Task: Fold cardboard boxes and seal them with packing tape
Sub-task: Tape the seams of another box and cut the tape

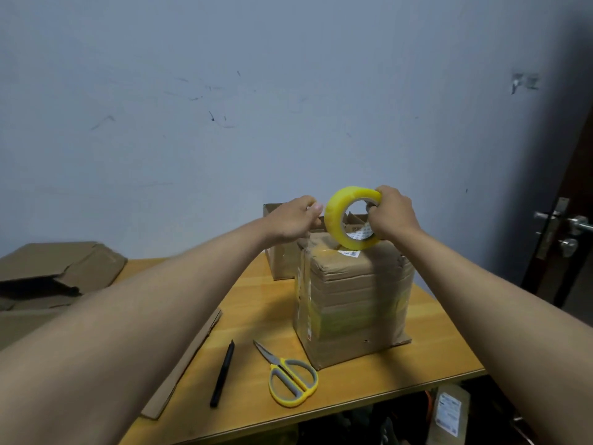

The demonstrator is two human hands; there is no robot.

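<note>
Showing the head view: a closed cardboard box stands upright on the wooden table, wrapped in clear tape, its near lower corner close to the table's front edge. A small white printed label lies on its top; the print is too small to read. The right hand grips a yellow tape roll, fingers curled through the core and thumb over the rim, holding the roll on edge against the box top. A white sticker inside the core bears unreadable print. The left hand hovers just left of the roll, fingers curled as if pinching; whether tape lies between them cannot be told. Behind stands an open box, flaps up. Yellow-handled scissors and a black pen lie on bare table in front of the box, well apart from it. Flattened cardboard overhangs the left table edge, beside a stack of folded boxes. A labelled package sits below the table at right; a door handle shows at far right.
</note>
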